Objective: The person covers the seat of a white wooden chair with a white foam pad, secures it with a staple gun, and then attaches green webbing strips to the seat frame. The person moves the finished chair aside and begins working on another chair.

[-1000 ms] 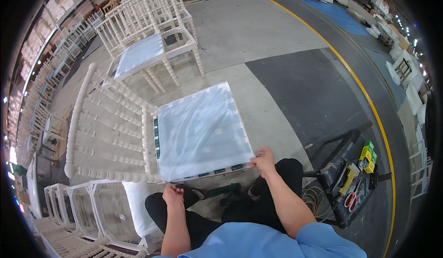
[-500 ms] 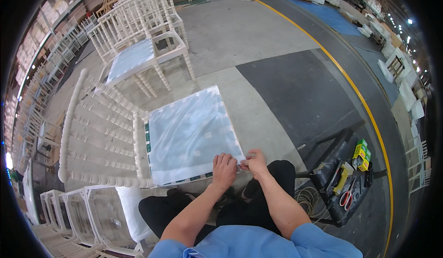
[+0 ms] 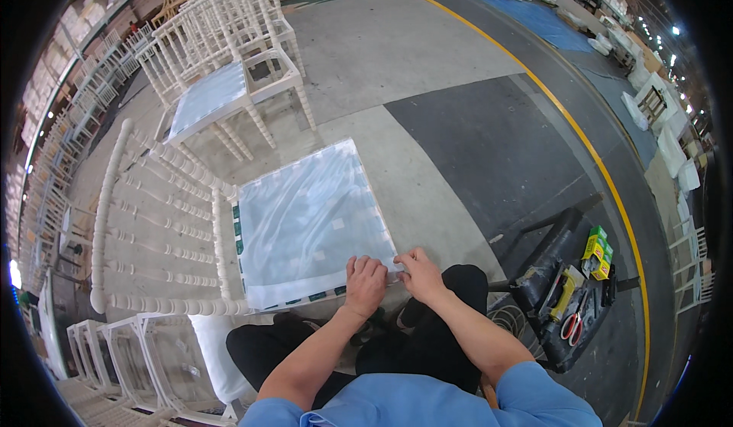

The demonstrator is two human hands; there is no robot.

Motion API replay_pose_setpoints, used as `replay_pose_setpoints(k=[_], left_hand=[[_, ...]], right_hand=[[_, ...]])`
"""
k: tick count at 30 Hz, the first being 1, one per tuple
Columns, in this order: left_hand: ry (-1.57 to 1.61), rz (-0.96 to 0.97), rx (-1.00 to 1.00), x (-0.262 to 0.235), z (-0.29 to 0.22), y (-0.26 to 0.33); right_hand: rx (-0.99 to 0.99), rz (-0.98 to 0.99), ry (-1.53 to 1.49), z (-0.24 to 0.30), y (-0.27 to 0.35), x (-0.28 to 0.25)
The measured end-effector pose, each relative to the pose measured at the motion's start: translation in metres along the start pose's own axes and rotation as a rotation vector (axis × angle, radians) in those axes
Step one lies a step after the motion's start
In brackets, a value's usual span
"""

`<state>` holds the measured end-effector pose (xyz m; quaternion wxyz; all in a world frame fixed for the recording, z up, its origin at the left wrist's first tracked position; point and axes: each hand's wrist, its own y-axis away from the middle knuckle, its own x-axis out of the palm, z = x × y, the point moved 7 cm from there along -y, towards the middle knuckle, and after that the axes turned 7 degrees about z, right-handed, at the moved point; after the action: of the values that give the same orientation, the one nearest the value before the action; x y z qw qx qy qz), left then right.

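Observation:
In front of me stands a white chair [image 3: 220, 244] with a spindle back of turned, beaded rods on its left. Thin, pale bluish-white fabric [image 3: 313, 221] covers its square seat, wrinkled across the middle, with green and white patches along the left and near edges. My left hand [image 3: 366, 283] is closed, its fingers curled over the near edge of the seat and gripping the fabric there. At the near right corner, my right hand [image 3: 420, 276] pinches the fabric edge between thumb and fingers. The fingertips' undersides are hidden.
On my right, a black stool [image 3: 546, 274] carries red-handled scissors [image 3: 573, 328], a yellow-handled tool [image 3: 565, 293] and a green-yellow box [image 3: 598, 253]. Coiled hose [image 3: 508, 320] lies beside it. More white chairs [image 3: 229, 83] stand ahead left; a white cushion [image 3: 217, 358] sits near my left knee.
My right hand has shifted slightly up along the seat corner, and my left hand has edged a little to the left along the near edge. The whole view has shifted slightly.

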<state>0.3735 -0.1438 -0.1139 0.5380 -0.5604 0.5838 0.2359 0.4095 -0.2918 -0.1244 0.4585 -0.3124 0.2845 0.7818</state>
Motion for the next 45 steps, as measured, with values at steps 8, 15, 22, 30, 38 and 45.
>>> replay_pose_setpoints(k=[8, 15, 22, 30, 38, 45], left_hand=[[0.002, -0.015, -0.013, -0.008, -0.003, -0.003], [-0.004, 0.019, 0.013, 0.000, 0.002, -0.003], [-0.014, -0.001, 0.027, 0.000, 0.003, 0.000], [0.019, 0.001, 0.012, -0.001, 0.000, 0.001], [-0.020, 0.027, 0.042, 0.004, -0.006, -0.003], [-0.027, 0.001, 0.058, 0.003, -0.008, -0.002]], right_hand=[[-0.005, -0.093, -0.065, -0.007, -0.009, 0.006], [0.027, -0.086, -0.062, -0.007, -0.009, 0.007], [-0.004, -0.062, -0.094, -0.005, -0.002, 0.004], [-0.004, -0.069, -0.081, -0.014, -0.008, 0.011], [-0.012, -0.077, -0.084, -0.009, -0.006, 0.008], [-0.011, -0.086, -0.042, -0.008, -0.004, 0.011]])
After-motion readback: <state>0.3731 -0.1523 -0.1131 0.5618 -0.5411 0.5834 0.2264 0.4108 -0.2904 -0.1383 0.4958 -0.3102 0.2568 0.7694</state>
